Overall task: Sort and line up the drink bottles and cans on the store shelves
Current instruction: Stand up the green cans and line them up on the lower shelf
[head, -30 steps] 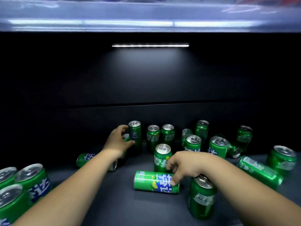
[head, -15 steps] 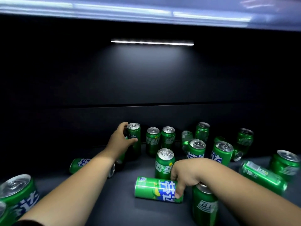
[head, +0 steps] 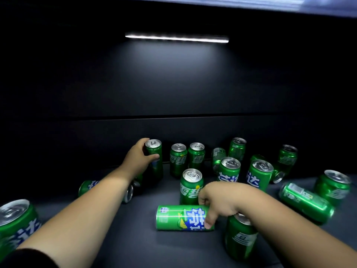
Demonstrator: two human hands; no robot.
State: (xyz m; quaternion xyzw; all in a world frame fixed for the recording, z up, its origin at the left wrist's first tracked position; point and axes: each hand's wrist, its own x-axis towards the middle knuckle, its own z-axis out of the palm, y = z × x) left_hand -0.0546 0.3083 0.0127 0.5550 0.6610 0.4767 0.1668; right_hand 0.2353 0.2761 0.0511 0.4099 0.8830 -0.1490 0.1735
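Observation:
Several green soda cans stand or lie on a dark shelf (head: 135,238). My left hand (head: 138,160) wraps around an upright can (head: 154,151) at the back left. Two more upright cans (head: 178,158) (head: 196,155) stand in a row just right of it. My right hand (head: 218,201) grips the right end of a can lying on its side (head: 178,217) in the middle front. An upright can (head: 191,185) stands directly behind that lying one. Another upright can (head: 240,236) is under my right wrist.
A lying can (head: 87,187) shows behind my left forearm. A large can (head: 16,221) stands at the front left. To the right are more upright cans (head: 259,175) (head: 333,185) and a lying can (head: 306,202). A light strip (head: 176,37) glows above.
My left hand has closed further around the back-left upright can. My right hand has settled onto the lying can's right end. The camera has tilted down and moved slightly closer.

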